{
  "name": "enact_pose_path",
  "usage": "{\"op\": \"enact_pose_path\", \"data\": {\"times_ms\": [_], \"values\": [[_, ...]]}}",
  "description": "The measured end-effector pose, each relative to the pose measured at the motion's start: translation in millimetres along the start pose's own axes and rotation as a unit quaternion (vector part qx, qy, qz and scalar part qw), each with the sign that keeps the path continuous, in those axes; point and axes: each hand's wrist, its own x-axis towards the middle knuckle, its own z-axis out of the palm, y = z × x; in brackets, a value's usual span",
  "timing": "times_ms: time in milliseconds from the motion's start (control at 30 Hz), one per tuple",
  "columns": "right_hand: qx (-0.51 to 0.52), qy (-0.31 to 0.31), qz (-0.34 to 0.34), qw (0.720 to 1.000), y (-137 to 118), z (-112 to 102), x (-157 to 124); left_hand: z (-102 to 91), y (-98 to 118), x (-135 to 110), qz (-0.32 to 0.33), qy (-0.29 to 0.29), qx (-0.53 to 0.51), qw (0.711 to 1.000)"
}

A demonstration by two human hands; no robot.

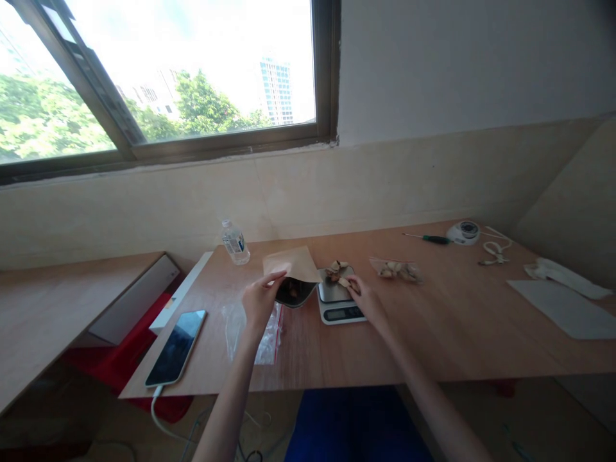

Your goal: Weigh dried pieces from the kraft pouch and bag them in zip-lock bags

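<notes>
My left hand (262, 296) grips the edge of a brown kraft paper pouch (291, 262), whose open mouth faces me and shows dark contents. Right of the pouch stands a small digital kitchen scale (344, 313) with a steel plate. Several pale, dried slices (335, 269) lie heaped on that plate. My right hand (362, 296) reaches over the scale's right side, its fingers pinched on a dried slice (344, 282) at the heap's edge. Under my left forearm are clear zip bags (267, 340). A filled clear bag of similar pieces (397, 270) lies to the right of the scale.
A water bottle (235, 242) stands at the back left, and a charging phone (177, 350) lies near the left edge. Toward the back right are a green screwdriver (436, 239), a white dome camera (464, 232) with a cable, and a white sheet (563, 308).
</notes>
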Motion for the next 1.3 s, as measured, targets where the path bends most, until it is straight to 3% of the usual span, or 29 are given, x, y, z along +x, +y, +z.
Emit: {"op": "enact_pose_path", "data": {"times_ms": [133, 300, 500, 667, 767, 900, 933, 1000, 1033, 1133, 1200, 1300], "values": [[0.016, -0.001, -0.058, 0.998, -2.4, 2.3, 8.7, -0.6, 0.2, -0.4, 0.0, -0.001, 0.004, 1.0], [0.035, 0.03, -0.041, 0.998, 1.0, -0.5, 38.0, -1.1, -2.7, -1.1, 0.002, -0.016, -0.013, 1.0], [-0.054, -0.127, 0.003, 0.99, 4.8, -1.0, 74.1, -2.7, -4.3, -0.3, 0.001, -0.022, -0.028, 0.999], [-0.084, -0.151, 0.001, 0.985, -0.5, -7.3, 67.0, -2.3, -4.0, 1.8, -0.002, -0.016, -0.021, 1.0], [-0.097, -0.135, -0.02, 0.986, -8.3, -12.1, 53.0, -2.1, -3.8, 2.7, 0.002, -0.016, -0.03, 0.999], [-0.053, -0.016, -0.072, 0.996, -49.9, -18.8, 26.7, -0.7, -2.2, 2.7, -0.002, -0.005, -0.033, 0.999], [-0.021, -0.013, -0.094, 0.995, -66.1, -18.8, 18.7, 0.0, -1.2, 2.4, -0.005, -0.002, -0.03, 1.0], [0.026, -0.039, -0.14, 0.989, -99.7, -13.6, 2.9, 1.4, 1.1, 1.4, -0.007, 0.0, -0.025, 1.0], [0.039, -0.082, -0.162, 0.983, -114.9, -8.0, -4.0, 2.1, 2.3, 0.7, -0.007, 0.001, -0.021, 1.0], [-0.009, -0.178, -0.209, 0.962, -145.7, 19.5, -14.8, 3.7, 4.1, -2.3, -0.009, -0.001, -0.013, 1.0], [-0.094, -0.199, -0.197, 0.956, -154.4, 41.4, -12.1, 4.9, 3.7, -5.1, -0.012, -0.002, -0.017, 1.0], [-0.217, -0.234, -0.118, 0.94, -159.2, 67.7, 2.2, 7.5, 1.8, -10.2, -0.009, 0.004, -0.032, 0.999]]}}
